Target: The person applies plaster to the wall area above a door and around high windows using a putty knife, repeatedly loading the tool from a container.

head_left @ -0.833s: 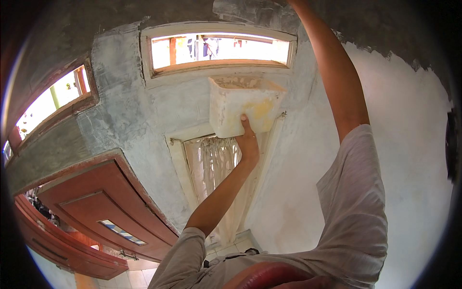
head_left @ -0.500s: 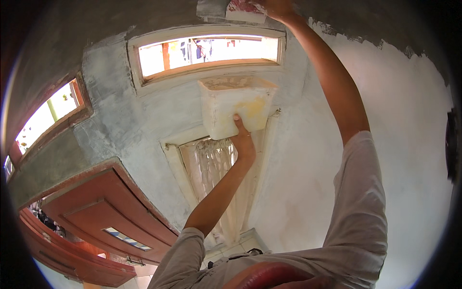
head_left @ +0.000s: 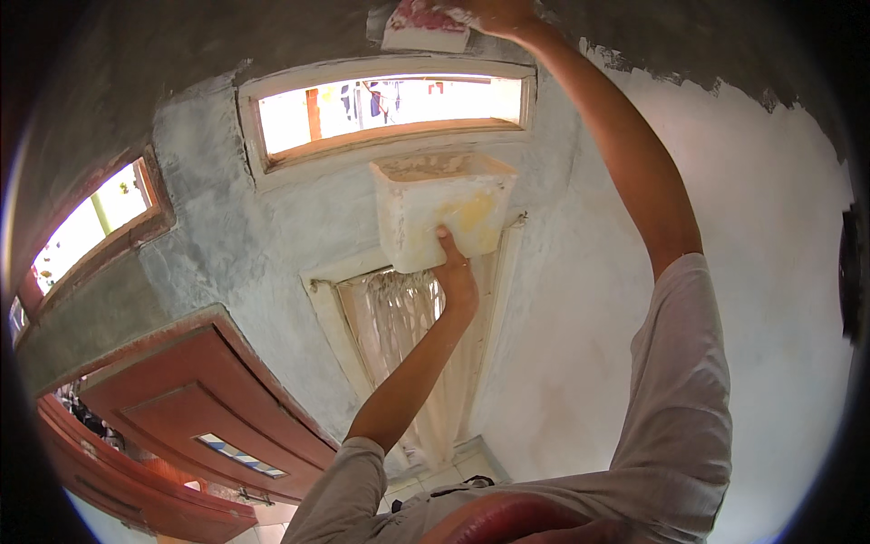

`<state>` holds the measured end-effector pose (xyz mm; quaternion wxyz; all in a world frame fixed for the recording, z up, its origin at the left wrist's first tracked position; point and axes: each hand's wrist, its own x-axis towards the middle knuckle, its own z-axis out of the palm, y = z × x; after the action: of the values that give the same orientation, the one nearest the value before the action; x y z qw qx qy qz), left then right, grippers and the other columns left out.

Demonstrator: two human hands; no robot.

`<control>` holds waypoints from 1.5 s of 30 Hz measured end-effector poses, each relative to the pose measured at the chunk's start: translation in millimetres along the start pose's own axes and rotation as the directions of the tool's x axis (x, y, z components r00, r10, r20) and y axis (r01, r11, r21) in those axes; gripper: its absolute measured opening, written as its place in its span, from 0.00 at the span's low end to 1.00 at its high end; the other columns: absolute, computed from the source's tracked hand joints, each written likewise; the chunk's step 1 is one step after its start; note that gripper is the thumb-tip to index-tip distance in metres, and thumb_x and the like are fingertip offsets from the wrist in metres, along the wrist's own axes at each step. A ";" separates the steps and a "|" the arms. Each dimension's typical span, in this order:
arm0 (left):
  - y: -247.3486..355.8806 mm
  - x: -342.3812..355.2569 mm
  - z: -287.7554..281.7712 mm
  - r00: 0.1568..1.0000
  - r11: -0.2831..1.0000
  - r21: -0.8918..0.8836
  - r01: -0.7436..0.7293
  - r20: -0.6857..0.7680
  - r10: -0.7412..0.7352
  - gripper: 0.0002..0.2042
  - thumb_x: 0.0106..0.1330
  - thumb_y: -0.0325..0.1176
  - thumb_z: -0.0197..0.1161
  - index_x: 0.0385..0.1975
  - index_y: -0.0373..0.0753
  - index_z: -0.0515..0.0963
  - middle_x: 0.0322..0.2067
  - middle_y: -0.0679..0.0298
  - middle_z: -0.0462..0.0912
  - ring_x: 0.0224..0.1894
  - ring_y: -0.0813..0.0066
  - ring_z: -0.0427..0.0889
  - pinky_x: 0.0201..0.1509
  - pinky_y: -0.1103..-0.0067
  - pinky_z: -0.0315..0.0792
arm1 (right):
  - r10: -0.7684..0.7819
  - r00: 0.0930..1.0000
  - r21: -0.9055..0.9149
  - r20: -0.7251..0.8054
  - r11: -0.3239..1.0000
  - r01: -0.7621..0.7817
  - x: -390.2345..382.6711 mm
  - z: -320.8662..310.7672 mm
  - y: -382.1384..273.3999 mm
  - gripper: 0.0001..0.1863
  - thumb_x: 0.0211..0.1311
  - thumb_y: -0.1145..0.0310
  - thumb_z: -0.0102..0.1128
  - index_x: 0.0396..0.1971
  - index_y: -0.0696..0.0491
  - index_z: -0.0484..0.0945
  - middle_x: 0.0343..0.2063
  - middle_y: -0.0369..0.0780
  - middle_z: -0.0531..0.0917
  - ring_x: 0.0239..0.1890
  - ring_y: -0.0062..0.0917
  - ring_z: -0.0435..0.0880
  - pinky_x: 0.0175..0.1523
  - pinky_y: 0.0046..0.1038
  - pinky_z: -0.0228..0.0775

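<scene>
My left hand [head_left: 456, 272] holds a whitish plastic tub [head_left: 444, 222] from below, thumb pressed on its near side and the other fingers hidden. Yellow stains mark the tub's front, and its smeared inner wall shows at the top. High up, my right hand [head_left: 498, 16] grips a wide, flat scraper [head_left: 424, 38] with a white blade and a reddish upper part, partly cut off by the frame. The blade lies against the dark grey upper wall [head_left: 299, 27], beside a small patch of lighter coating. Those fingers are partly blurred.
Below the scraper is a long framed window opening [head_left: 390, 104]. Behind the tub hangs a pale curtain [head_left: 408, 317] in a doorway. A red-brown door [head_left: 208, 399] stands at lower left, with another window [head_left: 95, 218] above it. The right wall [head_left: 616, 344] is coated white, its upper edge ragged.
My right hand and the scraper have moved left along the upper wall. The tub has tipped slightly and sits a bit lower in view, showing more of its inside.
</scene>
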<state>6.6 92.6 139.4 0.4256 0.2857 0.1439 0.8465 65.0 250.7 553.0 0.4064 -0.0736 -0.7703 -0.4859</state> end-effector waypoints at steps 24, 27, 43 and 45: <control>99.5 1.0 -38.6 0.995 0.997 0.032 -0.065 -0.077 0.068 0.40 0.73 0.61 0.56 0.74 0.42 0.52 0.69 0.63 0.62 0.70 0.72 0.64 0.73 0.72 0.64 | 0.297 0.945 -0.053 -0.135 0.950 -0.307 92.5 21.0 -104.7 0.15 0.62 0.57 0.66 0.33 0.56 0.86 0.34 0.51 0.87 0.39 0.47 0.88 0.47 0.49 0.78; 103.9 5.0 -43.4 0.992 0.994 0.028 -0.104 -0.074 0.106 0.40 0.73 0.62 0.56 0.74 0.43 0.52 0.67 0.63 0.63 0.68 0.72 0.66 0.70 0.73 0.68 | 0.614 0.742 0.295 -0.268 0.786 -0.544 105.2 -4.7 -100.3 0.17 0.61 0.56 0.67 0.32 0.57 0.86 0.33 0.51 0.88 0.37 0.49 0.87 0.43 0.51 0.79; 94.2 6.1 -39.0 0.991 0.992 0.022 -0.122 -0.050 0.123 0.38 0.74 0.60 0.55 0.74 0.43 0.52 0.66 0.64 0.65 0.64 0.73 0.69 0.64 0.74 0.72 | 0.394 0.895 -0.105 -0.209 0.901 -0.421 96.5 18.1 -74.4 0.19 0.62 0.55 0.67 0.37 0.59 0.84 0.36 0.53 0.86 0.42 0.50 0.86 0.48 0.52 0.76; 94.9 12.5 -47.9 0.987 0.988 0.027 -0.153 -0.040 0.154 0.38 0.74 0.60 0.55 0.74 0.43 0.53 0.66 0.64 0.65 0.64 0.73 0.69 0.64 0.74 0.72 | 0.466 0.840 -0.074 -0.276 0.861 -0.502 106.0 4.6 -74.3 0.19 0.63 0.55 0.66 0.38 0.58 0.84 0.35 0.53 0.85 0.42 0.50 0.85 0.49 0.53 0.75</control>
<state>-89.0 46.0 152.0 0.3526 0.2832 0.1406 0.8808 -45.2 186.1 574.8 0.6031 -0.2337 -0.6321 -0.4267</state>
